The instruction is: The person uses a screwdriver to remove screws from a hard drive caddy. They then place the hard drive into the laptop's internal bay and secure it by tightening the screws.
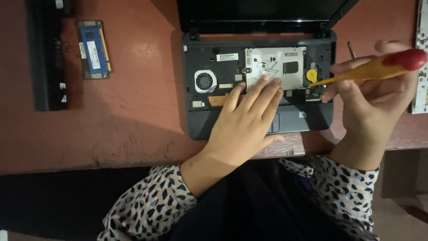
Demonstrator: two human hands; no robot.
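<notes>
A small dark laptop (200, 118) lies open on the reddish table with its keyboard cover off, showing a round fan (205, 81) and a silver drive cage (285, 60). My left hand (247, 122) rests flat on the laptop, fingertips on the lower edge of the silver cage. My right hand (368, 100) grips a screwdriver (379, 68) with a yellow shaft handle and red cap. Its tip points left at a yellow round part (311, 74) near the laptop's right side.
A blue memory module (93, 49) lies at the upper left, beside a long black battery bar (44, 58). A pale keyboard panel (420, 62) stands at the right edge. The table's front edge (89, 163) runs just below the laptop.
</notes>
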